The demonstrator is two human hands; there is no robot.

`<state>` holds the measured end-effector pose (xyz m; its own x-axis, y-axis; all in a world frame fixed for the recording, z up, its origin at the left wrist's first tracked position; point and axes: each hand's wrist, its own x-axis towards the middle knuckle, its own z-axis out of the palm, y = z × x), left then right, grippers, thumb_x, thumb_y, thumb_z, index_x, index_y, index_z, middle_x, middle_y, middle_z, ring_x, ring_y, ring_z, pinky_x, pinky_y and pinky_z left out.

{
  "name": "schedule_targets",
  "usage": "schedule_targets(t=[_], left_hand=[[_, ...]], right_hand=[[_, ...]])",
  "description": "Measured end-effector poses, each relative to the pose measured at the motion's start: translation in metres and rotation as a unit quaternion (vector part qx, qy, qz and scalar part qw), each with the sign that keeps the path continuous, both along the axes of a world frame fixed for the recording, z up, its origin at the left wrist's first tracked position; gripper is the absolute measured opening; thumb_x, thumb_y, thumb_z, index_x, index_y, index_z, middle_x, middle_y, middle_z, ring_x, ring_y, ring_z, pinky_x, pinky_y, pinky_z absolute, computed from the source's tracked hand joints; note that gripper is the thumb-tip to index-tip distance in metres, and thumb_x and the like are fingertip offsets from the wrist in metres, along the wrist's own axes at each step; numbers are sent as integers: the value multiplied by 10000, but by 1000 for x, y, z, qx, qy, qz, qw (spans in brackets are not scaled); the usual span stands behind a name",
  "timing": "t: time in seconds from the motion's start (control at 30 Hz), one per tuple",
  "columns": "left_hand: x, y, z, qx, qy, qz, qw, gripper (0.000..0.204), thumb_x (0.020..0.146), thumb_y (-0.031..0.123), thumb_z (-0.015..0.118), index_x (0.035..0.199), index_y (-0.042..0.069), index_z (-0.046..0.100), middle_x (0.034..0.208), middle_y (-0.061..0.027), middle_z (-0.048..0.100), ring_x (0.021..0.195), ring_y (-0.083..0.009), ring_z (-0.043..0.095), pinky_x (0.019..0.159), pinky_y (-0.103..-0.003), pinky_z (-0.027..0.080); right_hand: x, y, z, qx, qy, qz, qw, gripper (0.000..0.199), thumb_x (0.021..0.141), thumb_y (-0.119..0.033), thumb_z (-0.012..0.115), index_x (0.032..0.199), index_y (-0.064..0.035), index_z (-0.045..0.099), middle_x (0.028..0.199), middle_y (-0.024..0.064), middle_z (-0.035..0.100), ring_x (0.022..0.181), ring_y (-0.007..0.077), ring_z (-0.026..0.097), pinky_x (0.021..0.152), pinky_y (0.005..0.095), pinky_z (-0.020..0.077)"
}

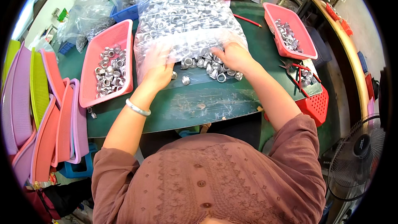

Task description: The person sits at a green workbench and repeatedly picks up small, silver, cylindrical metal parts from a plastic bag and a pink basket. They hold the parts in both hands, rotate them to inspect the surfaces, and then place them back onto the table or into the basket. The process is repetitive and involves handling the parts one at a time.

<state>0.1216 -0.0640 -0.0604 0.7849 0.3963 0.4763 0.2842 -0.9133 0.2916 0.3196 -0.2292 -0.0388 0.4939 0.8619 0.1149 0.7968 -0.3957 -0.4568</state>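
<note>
A large clear plastic bag (186,14) full of silver metal rings lies on the green table, its mouth toward me. My left hand (157,66), with a pale bangle on the wrist, grips the left side of the mouth; its fingers are blurred. At the right side, my right hand (235,56) holds the plastic, thumb pointing inward and the other fingers partly lost in blur. Between my hands, loose rings (215,66) spill from the mouth onto the table. One single ring (185,80) lies apart, nearer to me.
Pink baskets holding rings stand at left (129,58) and right (290,54). Red-handled pliers (299,74) lie by the right edge, above a red perforated basket (317,105). A red pencil (248,20) lies behind. Stacked colored baskets (62,128) stand left, a fan (360,149) right.
</note>
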Motion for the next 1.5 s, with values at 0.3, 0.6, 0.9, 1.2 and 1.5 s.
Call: schedule_targets(t=[0.3,0.6,0.9,1.2,1.5], left_hand=[[7,-12,-1,54,68,34,996,505,844,442,492,1262,158,482,1343,-147,392,1254,-400,272,1034,-481,185],[-4,-27,-5,-71,45,-36,996,452,813,435,556,1157,143,575,1265,-194,448,1195,-371,368,994,-440,271],[-18,-37,-1,41,32,-49,997,534,762,438,610,1160,86,560,1231,-220,475,1159,-378,419,952,-432,328],[-46,-49,14,-107,78,-56,990,508,707,425,657,1096,109,572,1027,-173,558,956,-362,519,888,-462,339],[-74,-61,10,-49,1,-62,997,561,667,265,713,1167,94,525,1183,-170,446,1111,-351,408,936,-439,284]], right_hand=[[-10,-4,-14,92,-124,39,987,555,809,-385,576,1253,-77,449,1294,172,423,1232,346,334,1029,400,250],[-31,-10,-21,82,-133,30,987,590,780,-448,588,1256,-120,469,1243,141,492,1215,400,349,988,434,323],[-52,-16,-14,126,-147,132,972,496,748,-407,626,1132,-98,570,1208,129,519,1152,401,407,938,438,366],[-67,-22,-3,94,-112,195,970,452,747,-233,638,1171,-120,532,1258,88,492,1201,385,379,994,460,296],[-89,-15,-4,158,-155,189,957,343,754,-111,596,1091,-67,552,1093,79,565,1090,301,462,927,440,316]])
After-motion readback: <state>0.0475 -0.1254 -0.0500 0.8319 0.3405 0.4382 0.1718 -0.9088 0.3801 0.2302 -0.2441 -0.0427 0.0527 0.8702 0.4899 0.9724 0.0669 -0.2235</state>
